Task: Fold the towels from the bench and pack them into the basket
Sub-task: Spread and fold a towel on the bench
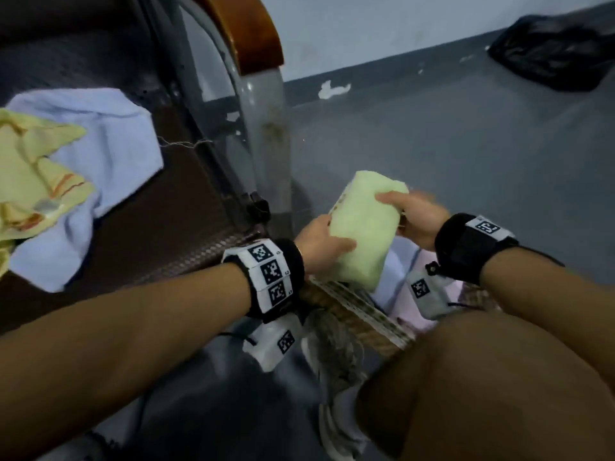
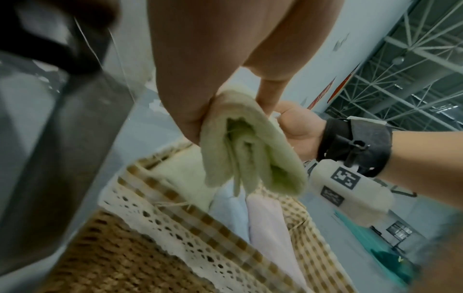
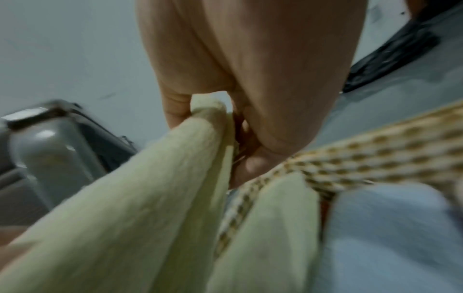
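Folded pale-green terry towel (image 1: 362, 232) is held up in the air btwn both hands, just above a woven wicker basket (image 2: 105, 255) w/ a checked beige cloth liner and white lace trim. Left hand (image 1: 321, 247) grips the towel's near-left end, thumb across the top face, fingers curled underneath. Right hand (image 1: 414, 216) grips the far-right end, thumb on top and fingers wrapped round the edge. The left wrist view looks into the towel's open end, where layered folds show. Inside the basket, standing on edge side by side: a cream folded towel (image 2: 183, 178), a light-blue folded towel (image 2: 230, 210) and a pale-pink folded towel (image 2: 270, 228). Basket sits on a grey floor (image 1: 466, 154), beside a dark brown bench (image 1: 173, 207) w/ a grey metal frame. On the bench seat, well apart from the hands, lie an unfolded light-blue towel (image 1: 109, 154) and, overlapping its left side, a crumpled yellow towel w/ orange stripes (image 1: 30, 174). A black plastic bag (image 1: 555, 51) lies on the floor by the far wall.
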The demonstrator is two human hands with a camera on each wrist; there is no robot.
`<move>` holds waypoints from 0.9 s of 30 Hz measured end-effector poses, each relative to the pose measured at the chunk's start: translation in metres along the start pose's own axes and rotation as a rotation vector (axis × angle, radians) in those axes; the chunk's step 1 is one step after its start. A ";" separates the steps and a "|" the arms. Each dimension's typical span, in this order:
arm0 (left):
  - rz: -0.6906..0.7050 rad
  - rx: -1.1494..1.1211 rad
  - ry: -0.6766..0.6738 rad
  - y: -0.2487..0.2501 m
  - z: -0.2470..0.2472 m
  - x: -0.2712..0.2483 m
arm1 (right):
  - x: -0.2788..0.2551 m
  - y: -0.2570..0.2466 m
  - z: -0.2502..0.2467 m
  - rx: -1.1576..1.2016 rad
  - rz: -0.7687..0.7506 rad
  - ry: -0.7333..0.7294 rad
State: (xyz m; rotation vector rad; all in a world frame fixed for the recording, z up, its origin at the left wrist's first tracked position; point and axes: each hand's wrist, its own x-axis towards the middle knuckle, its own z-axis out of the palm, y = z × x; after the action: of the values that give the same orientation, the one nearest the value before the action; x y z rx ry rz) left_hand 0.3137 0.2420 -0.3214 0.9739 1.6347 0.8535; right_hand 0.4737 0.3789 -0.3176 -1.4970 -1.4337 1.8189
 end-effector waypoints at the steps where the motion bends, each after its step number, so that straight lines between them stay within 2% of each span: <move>1: -0.016 0.088 0.030 -0.005 0.011 0.012 | 0.008 0.014 -0.006 0.015 0.024 0.041; 5: -0.009 0.387 0.075 -0.027 0.033 0.045 | 0.041 0.050 -0.015 0.019 0.062 0.118; 7: 0.077 0.549 0.062 -0.035 0.040 0.051 | 0.054 0.060 -0.012 0.008 0.046 0.132; 11: 0.346 0.879 0.095 -0.041 0.046 0.054 | 0.072 0.066 -0.006 -0.111 0.004 0.170; 13: 0.367 0.963 0.057 -0.043 0.045 0.058 | 0.077 0.066 -0.006 -0.172 0.011 0.183; 17: 0.245 0.955 -0.061 -0.048 0.042 0.062 | 0.078 0.058 -0.008 -0.343 0.050 0.165; 21: 0.180 0.835 -0.058 -0.034 0.032 0.054 | 0.065 0.029 -0.009 -0.612 -0.004 0.160; 25: 0.258 0.800 -0.035 -0.003 -0.006 0.027 | 0.036 -0.016 0.015 -0.859 -0.119 0.191; 27: 0.284 0.793 -0.024 0.012 -0.037 0.007 | 0.018 -0.044 0.041 -0.955 -0.182 0.083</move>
State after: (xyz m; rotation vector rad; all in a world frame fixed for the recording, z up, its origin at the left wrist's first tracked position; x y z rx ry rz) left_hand 0.2796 0.2505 -0.3042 1.7830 1.8724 0.3428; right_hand 0.4182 0.3917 -0.2922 -1.6941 -2.4697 0.9417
